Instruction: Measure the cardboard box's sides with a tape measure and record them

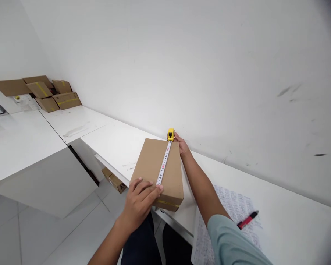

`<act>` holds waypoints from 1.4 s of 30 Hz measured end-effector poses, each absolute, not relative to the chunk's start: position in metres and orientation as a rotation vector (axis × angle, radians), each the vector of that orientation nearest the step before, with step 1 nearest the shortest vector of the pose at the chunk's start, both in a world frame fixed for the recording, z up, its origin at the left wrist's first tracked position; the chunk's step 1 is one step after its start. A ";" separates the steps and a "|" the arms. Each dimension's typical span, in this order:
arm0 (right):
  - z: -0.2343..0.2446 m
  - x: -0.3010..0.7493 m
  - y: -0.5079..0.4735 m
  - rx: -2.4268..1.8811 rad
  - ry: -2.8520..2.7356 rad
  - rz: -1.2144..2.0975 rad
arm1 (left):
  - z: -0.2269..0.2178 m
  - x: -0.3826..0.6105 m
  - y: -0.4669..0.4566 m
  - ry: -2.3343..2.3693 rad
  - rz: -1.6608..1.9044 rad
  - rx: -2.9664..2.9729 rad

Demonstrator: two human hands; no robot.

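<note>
A brown cardboard box [149, 160] lies on the white table in front of me, its near end by the table's front edge. Across its top runs the pulled-out white blade [163, 163] of a tape measure. My right hand [181, 144] grips the yellow tape measure case [170, 134] at the box's far edge, its fingers partly hidden behind the case. At the near end, my left hand [139, 202] rests on the box with its thumb against the blade's end, holding it down. Yellow tape shows on the box's near side.
Handwritten paper sheets [223, 235] with a red and black pen [247, 220] lie to the right on the table [287, 221]. Several cardboard boxes [67, 100] are piled at the far left against the wall. Another carton [114, 181] sits on the floor beneath the table.
</note>
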State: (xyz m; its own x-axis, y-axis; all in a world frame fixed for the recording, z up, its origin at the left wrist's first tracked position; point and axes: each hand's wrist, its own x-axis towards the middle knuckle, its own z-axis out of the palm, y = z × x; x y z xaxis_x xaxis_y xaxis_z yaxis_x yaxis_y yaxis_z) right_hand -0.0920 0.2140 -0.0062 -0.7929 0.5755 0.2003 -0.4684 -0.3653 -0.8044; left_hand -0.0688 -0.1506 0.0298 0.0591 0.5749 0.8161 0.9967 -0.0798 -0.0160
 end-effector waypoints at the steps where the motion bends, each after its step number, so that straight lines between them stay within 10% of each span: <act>1: -0.006 -0.092 0.213 -0.150 -1.228 2.165 | 0.030 -0.070 -0.151 -1.576 -0.866 -1.728; 22: 0.068 0.124 0.116 -0.134 -1.657 1.968 | 0.048 -0.027 -0.145 -1.234 -1.091 -1.718; 42: -0.080 0.221 -0.099 -0.577 -0.617 2.204 | 0.046 -0.042 -0.077 -2.087 -0.689 -1.512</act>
State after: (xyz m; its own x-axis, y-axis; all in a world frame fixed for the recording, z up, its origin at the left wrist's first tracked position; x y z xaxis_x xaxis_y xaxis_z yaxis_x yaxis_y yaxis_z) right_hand 0.2210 -0.0987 -0.0797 -0.6078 0.7669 -0.2061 -0.5486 -0.5932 -0.5892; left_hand -0.0415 -0.0774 0.0455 -0.2826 0.7202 0.6336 0.9559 0.2666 0.1234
